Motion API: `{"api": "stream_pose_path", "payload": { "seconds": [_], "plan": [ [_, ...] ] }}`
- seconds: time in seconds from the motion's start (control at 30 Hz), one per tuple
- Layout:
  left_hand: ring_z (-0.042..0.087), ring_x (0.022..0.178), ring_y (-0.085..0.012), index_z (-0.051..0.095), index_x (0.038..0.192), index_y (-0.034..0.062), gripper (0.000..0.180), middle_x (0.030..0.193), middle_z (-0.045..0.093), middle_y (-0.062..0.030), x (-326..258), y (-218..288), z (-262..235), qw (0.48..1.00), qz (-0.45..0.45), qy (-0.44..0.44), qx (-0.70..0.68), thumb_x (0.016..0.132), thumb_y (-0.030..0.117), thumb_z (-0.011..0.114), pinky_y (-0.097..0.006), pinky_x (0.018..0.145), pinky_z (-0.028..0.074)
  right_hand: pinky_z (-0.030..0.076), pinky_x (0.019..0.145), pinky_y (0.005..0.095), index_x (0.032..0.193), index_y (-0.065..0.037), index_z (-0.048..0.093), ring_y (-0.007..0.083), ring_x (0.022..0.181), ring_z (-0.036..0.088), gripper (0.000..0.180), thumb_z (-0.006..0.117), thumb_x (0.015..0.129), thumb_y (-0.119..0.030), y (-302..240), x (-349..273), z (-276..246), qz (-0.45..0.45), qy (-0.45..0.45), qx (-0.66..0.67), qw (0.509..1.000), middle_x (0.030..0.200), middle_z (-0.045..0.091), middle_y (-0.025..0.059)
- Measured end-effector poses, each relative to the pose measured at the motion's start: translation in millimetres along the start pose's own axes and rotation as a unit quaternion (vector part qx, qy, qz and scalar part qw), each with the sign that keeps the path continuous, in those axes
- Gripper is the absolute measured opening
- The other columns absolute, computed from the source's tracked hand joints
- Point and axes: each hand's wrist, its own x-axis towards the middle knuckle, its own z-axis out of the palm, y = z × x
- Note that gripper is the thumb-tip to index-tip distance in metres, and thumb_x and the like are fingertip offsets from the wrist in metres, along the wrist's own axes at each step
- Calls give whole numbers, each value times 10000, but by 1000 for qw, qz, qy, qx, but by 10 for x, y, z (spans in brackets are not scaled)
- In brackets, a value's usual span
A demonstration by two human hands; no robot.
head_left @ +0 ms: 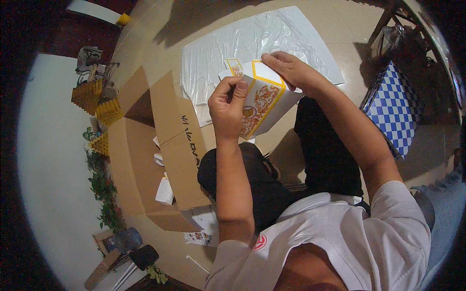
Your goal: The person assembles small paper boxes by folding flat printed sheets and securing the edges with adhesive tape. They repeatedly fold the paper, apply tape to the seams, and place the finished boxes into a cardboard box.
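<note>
Both hands hold a white paper box (264,109) with yellow edging and an orange scroll pattern, tilted above my knees. My left hand (229,104) pinches its left edge, thumb on the patterned side. My right hand (293,72) lies over the top right part, fingers curled around it; some fingertips are hidden behind the box. A flap with a yellow border (234,66) sticks up at the upper left, and I cannot tell whether it belongs to the same box. Beyond the hands, a white board covered in clear plastic (286,34) lies on the floor.
At my left stands an open cardboard carton (133,174) with several white paper pieces (165,190) inside. A stack of blue-and-white checkered sheets (393,114) is on the right. Yellow stacked items (90,94) and green plants (103,194) line the left wall.
</note>
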Motion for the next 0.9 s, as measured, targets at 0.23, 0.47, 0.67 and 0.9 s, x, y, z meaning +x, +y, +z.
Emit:
{"api": "stream_pose_path", "payload": {
  "seconds": [0.23, 0.47, 0.67, 0.9],
  "plan": [
    [519, 779, -72, 581, 950, 33, 191, 843, 568, 15, -10, 60, 43, 999, 40, 35, -12, 867, 149, 708, -210, 701, 419, 445, 604, 248, 1237, -4, 559, 146, 832, 586, 651, 545, 901, -560, 172, 177, 28, -19, -45, -39, 998, 1025, 642, 125],
    [551, 784, -84, 591, 947, 24, 205, 862, 597, 4, -33, 83, 89, 999, 26, 23, 26, 839, 122, 735, -231, 720, 457, 484, 790, 304, 1216, -58, 580, 175, 975, 587, 516, 555, 919, -479, 36, -5, -29, -66, -111, 48, 990, 1037, 615, 97],
    [575, 755, -87, 619, 929, 29, 186, 833, 633, -13, -32, 117, 86, 991, 21, 28, 128, 819, 106, 747, -237, 687, 474, 448, 811, 292, 1131, -64, 598, 139, 972, 538, 394, 554, 925, -397, 40, -90, 17, -138, -131, 71, 979, 1040, 581, 59],
    [618, 667, -160, 652, 828, 28, 147, 740, 656, -62, -28, 74, 120, 978, 73, 11, 195, 753, 87, 765, -286, 643, 492, 415, 790, 281, 1042, -51, 597, 112, 908, 511, 265, 585, 885, -265, 98, 64, -76, -138, -157, 14, 978, 953, 584, 30]
  ]
}}
